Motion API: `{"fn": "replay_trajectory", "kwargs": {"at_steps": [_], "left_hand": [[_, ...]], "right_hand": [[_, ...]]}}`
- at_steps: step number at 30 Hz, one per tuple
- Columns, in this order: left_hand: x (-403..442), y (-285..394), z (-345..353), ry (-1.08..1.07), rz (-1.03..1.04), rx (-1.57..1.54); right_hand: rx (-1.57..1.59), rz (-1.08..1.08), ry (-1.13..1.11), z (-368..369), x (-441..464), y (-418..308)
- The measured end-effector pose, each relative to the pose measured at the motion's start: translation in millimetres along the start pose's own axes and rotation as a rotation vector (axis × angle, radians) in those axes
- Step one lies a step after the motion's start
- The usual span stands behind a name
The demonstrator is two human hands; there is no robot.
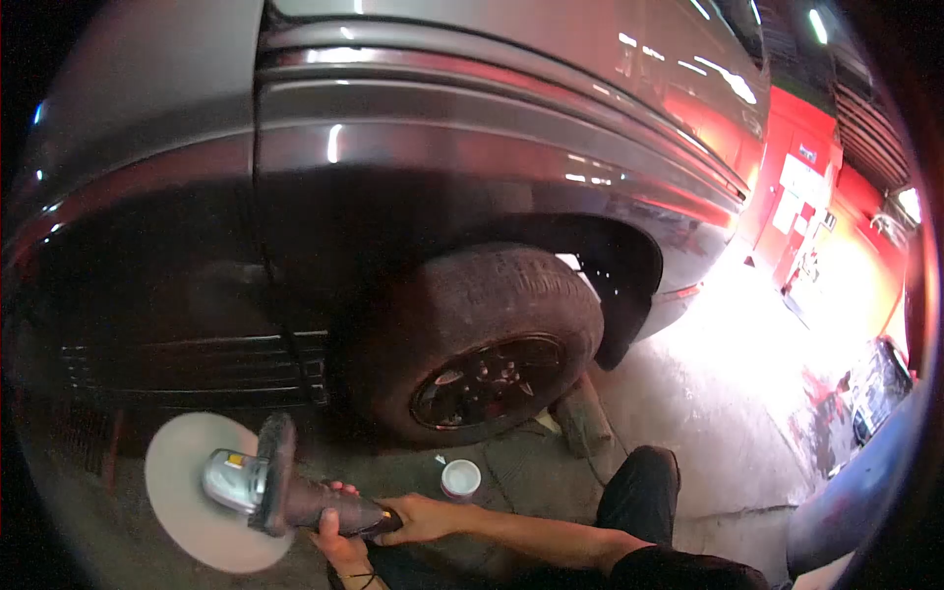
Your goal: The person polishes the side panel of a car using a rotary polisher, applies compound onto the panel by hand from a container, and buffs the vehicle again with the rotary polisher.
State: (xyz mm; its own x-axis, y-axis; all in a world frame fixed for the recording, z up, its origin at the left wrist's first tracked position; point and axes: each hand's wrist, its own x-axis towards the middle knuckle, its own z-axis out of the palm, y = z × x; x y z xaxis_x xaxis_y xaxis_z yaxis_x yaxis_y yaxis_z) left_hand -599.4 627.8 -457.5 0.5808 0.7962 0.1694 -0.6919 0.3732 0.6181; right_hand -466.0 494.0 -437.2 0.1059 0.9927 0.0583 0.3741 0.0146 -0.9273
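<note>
One large vehicle [413, 167], dark and glossy, fills the view above and beyond the hands. Up and to the right of the grip is its wheel [492, 339], with a thick black tyre. Bare floor [728, 423] spreads to the right, beyond the person's dark-clothed leg [637, 497].

In the hands is a power tool [303, 503] with a broad, pale round disc [182, 492] to the left of the grip. The disc's upper edge shows just below the vehicle's lower side; whether they touch cannot be told. The left hand [339, 539], a dark band at its wrist, is wrapped around the tool's body, thumb on top; the right hand [418, 518] is clasped around the tail end, just beside it.

The tool is likely heavy toward its metal head [234, 479] and stiff throughout, with the disc perhaps softer. Body and tail seem the sound places to hold, well off the disc. Its long axis runs nearly level across the view, head pointing left, tail dipping slightly right; the disc's back faces the viewer.

Right of the hands, by the tyre, sits a rough block [584, 418]. Smallest is a white tub [460, 479], just above the right forearm.
</note>
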Motion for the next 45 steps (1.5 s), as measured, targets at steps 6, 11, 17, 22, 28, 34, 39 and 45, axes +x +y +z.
{"fn": "replay_trajectory", "kwargs": {"at_steps": [6,11,17,22,28,34,39,45], "left_hand": [[9,7,-12,0.318,0.146,0.383],[-1,36,-23,0.325,0.181,0.765],[14,65,-30,0.318,0.173,0.959],[19,74,-30,0.31,0.099,1.003],[23,124,-72,0.248,0.081,1.415],[-34,77,-151,0.216,0.243,1.662],[-60,27,-194,0.467,-0.376,2.094],[-75,-3,-271,0.308,-0.657,2.023]], "right_hand": [[-0.46,0.266,-0.177,-29,-67,69],[-0.596,0.677,-0.39,-89,-131,75],[-0.789,1.062,-0.403,-119,-152,45],[-0.787,0.824,-0.395,-128,-157,87],[-0.604,0.587,-0.107,-102,-146,36],[-0.709,0.64,-0.169,-102,-179,38],[-0.721,0.75,-0.186,-107,-189,44],[-0.713,0.777,-0.326,-101,-270,142]]}}
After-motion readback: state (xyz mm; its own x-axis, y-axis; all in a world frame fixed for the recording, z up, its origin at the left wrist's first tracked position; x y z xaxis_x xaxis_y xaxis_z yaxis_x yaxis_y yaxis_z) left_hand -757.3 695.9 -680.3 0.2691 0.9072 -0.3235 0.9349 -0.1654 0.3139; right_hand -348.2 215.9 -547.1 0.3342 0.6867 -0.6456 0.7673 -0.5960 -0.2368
